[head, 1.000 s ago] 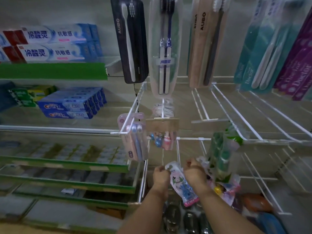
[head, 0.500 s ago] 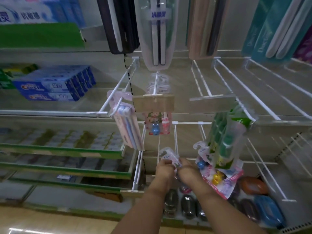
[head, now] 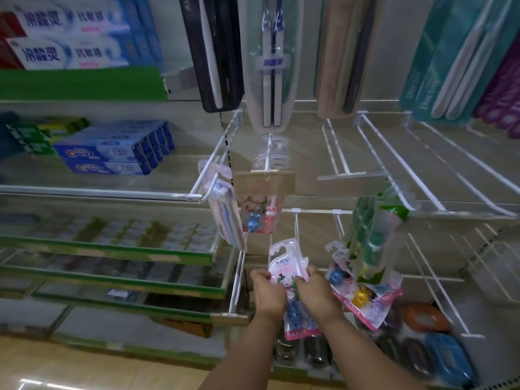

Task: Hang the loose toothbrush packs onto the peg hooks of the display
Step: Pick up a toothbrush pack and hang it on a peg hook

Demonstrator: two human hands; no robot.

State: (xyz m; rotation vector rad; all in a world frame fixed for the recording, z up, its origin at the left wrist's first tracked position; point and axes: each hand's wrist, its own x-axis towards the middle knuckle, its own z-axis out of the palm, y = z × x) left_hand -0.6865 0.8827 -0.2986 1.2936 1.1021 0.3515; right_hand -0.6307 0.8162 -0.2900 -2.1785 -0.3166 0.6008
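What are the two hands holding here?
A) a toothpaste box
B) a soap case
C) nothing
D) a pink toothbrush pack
D: the left hand and the right hand each grip a side of the pink toothbrush pack, with its hanger tab pointing up.

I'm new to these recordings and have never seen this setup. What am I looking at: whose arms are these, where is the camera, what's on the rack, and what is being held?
There is no machine here. A person works bare-handed, and the single picture comes from a camera worn on their head, looking forward and down at a shop display. The left hand and right hand both grip one pink toothbrush pack, hanger hole uppermost, near a white peg hook. Other packs already hang nearby, such as a green pack. Long wire hooks jut out at upper right. Toothpaste boxes sit on shelves to the left.
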